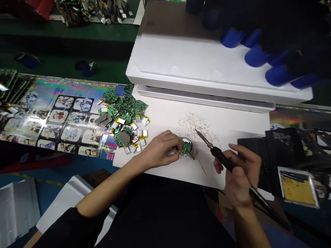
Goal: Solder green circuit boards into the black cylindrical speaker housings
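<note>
My left hand [165, 148] is closed in a pinch at the left edge of a small green circuit board [186, 148]. The board sits at the mouth of a round, dark-rimmed housing on the white work surface; a small silver battery [194, 153] is at its right side. A bit of something dark shows between my thumb and fingers. Wrapped round the black handle of a soldering iron [219, 156], my right hand [239, 172] is to the right of the board. The iron's tip points up and left, apart from the board, over scattered solder crumbs [195, 124].
Left of my hand lies a heap of green circuit boards [124, 106] with silver batteries [139, 133]. A white foam box [181, 72] carrying blue cups [256, 57] stands behind. At right are a black device [258, 151] and a tray with a yellow sponge [297, 188].
</note>
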Tool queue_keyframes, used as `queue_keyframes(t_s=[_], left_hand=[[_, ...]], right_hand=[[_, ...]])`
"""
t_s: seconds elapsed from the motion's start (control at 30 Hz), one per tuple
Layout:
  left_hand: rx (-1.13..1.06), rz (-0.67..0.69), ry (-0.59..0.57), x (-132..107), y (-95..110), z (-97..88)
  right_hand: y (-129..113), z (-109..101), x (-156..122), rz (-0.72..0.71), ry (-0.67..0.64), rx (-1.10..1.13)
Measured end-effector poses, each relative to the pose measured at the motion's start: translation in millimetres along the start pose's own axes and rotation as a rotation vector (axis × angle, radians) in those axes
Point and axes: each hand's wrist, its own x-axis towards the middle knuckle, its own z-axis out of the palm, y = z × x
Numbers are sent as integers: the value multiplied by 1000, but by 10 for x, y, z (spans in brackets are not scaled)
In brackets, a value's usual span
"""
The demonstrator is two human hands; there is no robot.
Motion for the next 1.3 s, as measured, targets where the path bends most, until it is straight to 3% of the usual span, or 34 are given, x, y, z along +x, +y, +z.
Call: queue_keyframes(t_s=[0.1,0.27,0.43,0.7,1.3], left_hand=[[0,2,0,3,-4,-2],[3,-18,-21,7,-2,-15],[10,-36,-32,7,6,-25],[15,-38,-36,2,-3,-18],[14,-36,-28,1,-7,-16]], right_hand=[[-8,-158,-19,35,47,-59],[89,-317,-115,-109,136,-296],[57,-256,-87,-157,18,-327],[5,-122,14,-122,-198,-250],[-5,-90,56,-118,-193,-342]])
